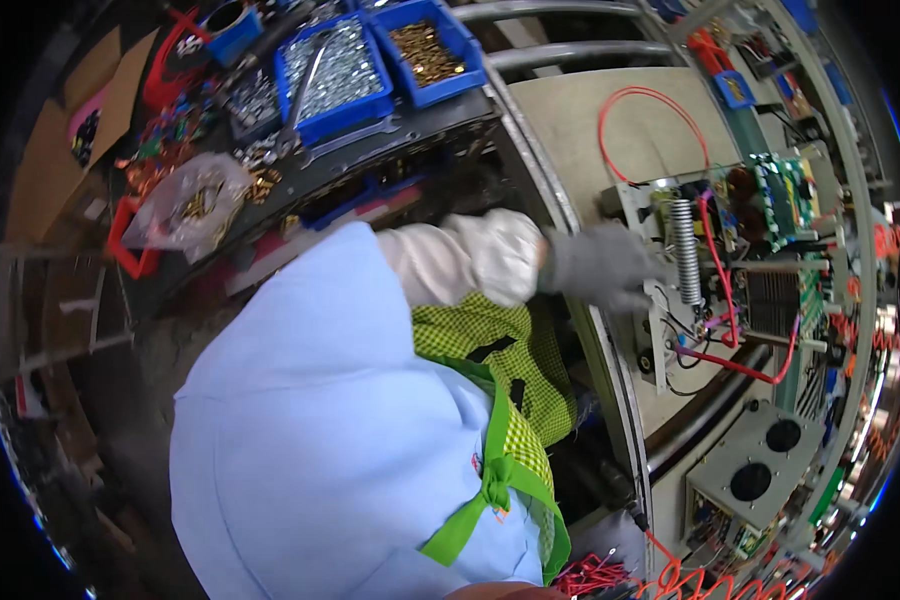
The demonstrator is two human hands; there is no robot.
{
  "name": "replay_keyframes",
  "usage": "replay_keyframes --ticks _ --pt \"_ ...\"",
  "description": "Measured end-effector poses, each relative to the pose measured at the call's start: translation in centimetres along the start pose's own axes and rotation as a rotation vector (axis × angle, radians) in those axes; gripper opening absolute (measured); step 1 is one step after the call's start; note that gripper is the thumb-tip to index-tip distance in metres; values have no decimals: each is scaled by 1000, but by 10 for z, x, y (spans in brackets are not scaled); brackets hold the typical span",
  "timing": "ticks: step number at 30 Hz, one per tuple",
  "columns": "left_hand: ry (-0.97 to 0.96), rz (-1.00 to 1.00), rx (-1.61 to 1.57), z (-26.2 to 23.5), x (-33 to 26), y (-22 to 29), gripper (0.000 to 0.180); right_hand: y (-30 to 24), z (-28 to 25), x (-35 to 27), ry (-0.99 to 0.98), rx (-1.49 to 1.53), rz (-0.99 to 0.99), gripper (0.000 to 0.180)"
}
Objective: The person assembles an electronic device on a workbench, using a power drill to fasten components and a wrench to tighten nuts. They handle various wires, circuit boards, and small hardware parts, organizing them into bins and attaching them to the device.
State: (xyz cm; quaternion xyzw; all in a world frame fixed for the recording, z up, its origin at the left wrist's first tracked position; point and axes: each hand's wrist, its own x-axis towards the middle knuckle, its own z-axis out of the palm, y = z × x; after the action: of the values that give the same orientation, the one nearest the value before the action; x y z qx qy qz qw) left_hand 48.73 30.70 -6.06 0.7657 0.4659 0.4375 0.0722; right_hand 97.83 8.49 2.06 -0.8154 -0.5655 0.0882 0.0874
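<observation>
My left hand (610, 268), in a grey glove, reaches over the bench's near rail to an open metal chassis (655, 345). Motion blur smears its fingers, so whether they hold anything cannot be made out. Right beside the fingertips stands a silvery coiled spring-like part (684, 250). Thick red cables (720, 270) run past it toward a finned dark block (773, 302). Green circuit boards (782, 195) stand at the chassis's far side. A white sleeve cover (505, 257) wraps my left wrist. My right hand is not recognisable in the picture.
Blue bins of silvery (335, 75) and brass-coloured small parts (425, 55) sit on a dark side table at upper left, near a clear plastic bag (195, 205). A red cable loop (655, 90) lies behind the chassis. Another unit with two black fans (760, 465) stands lower right.
</observation>
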Motion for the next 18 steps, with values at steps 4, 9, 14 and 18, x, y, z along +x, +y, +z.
replay_keyframes --ticks 4,9,14,18 --pt "-133 -451 330 -104 -85 -6 40 -36 -10 39 -89 99 -179 37" --pt "-205 -872 691 -208 -192 27 31 -111 36 87 -400 203 -429 31" --pt "-184 -1254 1131 -250 -277 56 24 -209 82 118 -252 157 -977 31" --pt "-26 -1183 1232 -239 -310 27 27 -265 97 101 -363 209 -1040 25"
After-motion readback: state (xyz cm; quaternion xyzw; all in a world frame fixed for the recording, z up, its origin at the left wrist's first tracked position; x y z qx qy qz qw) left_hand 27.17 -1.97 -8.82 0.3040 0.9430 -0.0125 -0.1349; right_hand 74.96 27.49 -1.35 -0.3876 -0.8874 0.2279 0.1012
